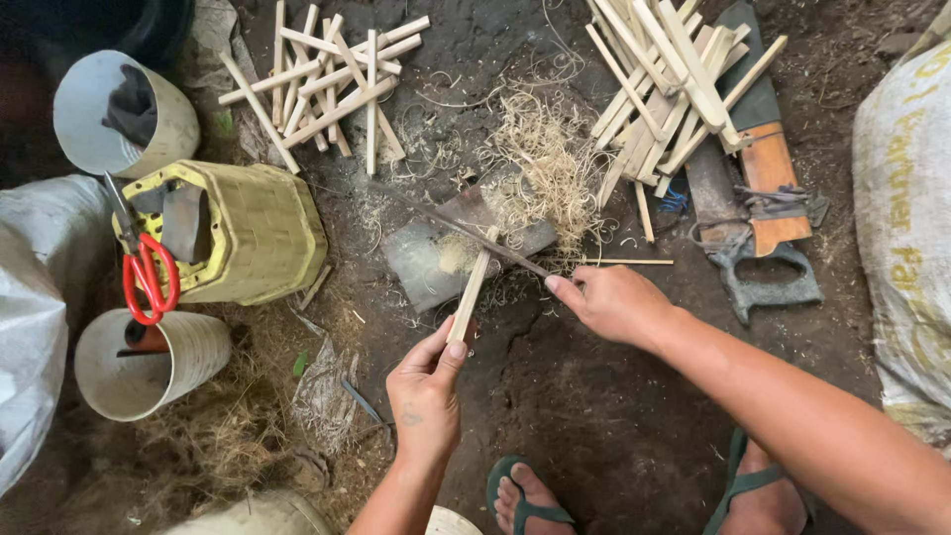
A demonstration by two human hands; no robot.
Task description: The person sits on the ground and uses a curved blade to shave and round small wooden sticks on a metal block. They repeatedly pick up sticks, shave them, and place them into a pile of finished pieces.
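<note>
Beside the shavings (540,163), the left hand (426,391) grips a bamboo strip (469,292); the right hand (614,302) clasps a knife (466,233) across it. Strip piles (669,84) lie beyond.

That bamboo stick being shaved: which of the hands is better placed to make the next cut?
Probably the right hand: it grips the long thin blade lying across the stick. The left hand only pinches the stick's lower end.

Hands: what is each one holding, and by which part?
The left hand grips a pale bamboo strip by its lower end. The right hand holds a long thin knife by its handle end, blade across the strip.
</note>
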